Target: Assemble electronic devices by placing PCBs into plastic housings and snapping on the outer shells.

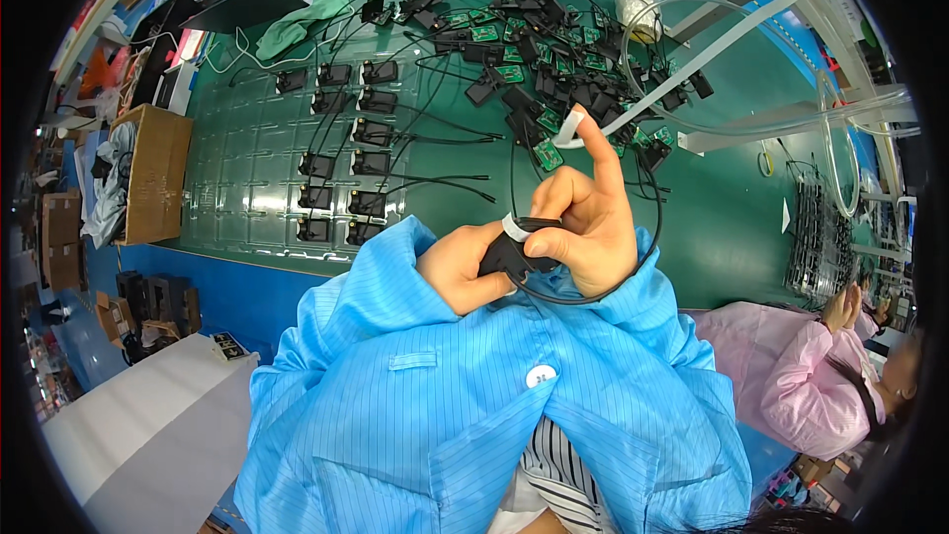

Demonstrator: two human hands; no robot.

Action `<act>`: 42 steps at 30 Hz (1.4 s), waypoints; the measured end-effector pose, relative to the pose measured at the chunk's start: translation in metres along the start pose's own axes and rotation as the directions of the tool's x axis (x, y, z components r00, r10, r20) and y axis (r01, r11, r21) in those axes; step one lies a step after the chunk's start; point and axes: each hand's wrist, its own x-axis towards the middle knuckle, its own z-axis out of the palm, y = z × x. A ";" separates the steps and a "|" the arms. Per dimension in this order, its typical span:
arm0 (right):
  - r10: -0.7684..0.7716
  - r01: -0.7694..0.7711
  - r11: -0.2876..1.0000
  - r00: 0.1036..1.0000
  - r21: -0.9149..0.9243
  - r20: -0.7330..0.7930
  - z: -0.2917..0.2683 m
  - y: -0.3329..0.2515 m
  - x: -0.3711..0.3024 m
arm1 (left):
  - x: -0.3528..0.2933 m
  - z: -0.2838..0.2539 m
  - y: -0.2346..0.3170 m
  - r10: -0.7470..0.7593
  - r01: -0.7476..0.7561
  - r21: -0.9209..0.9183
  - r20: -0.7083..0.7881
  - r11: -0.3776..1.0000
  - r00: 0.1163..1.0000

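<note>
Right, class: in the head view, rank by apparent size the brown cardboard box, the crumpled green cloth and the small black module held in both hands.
1. Brown cardboard box
2. Crumpled green cloth
3. Small black module, though being nearer the camera enlarges it, so this last placing is unsure.

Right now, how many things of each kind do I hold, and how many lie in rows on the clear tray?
Black part, held by left hand and right hand: 1
Black cable looping under the hands: 1
Black parts in rows on the clear tray: 12
Total: 14
</note>
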 end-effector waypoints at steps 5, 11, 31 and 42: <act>-0.141 0.141 0.990 0.988 -0.004 -0.062 0.008 0.006 -0.001 | 0.006 0.007 0.016 0.103 -0.066 0.220 -0.160 0.973 0.982; -0.169 0.169 0.986 0.974 -0.014 -0.151 0.016 0.018 0.003 | 0.013 0.021 0.007 0.256 -0.061 0.436 -0.404 0.898 0.878; -0.451 0.400 0.847 0.890 -0.350 -0.072 0.037 0.034 0.013 | 0.037 0.028 -0.016 0.555 -0.046 0.663 -0.584 0.747 0.592; 0.021 -0.046 0.986 0.988 -0.159 -0.154 -0.011 0.054 0.021 | 0.004 -0.039 -0.112 -0.251 -0.524 -0.770 -0.623 0.364 0.741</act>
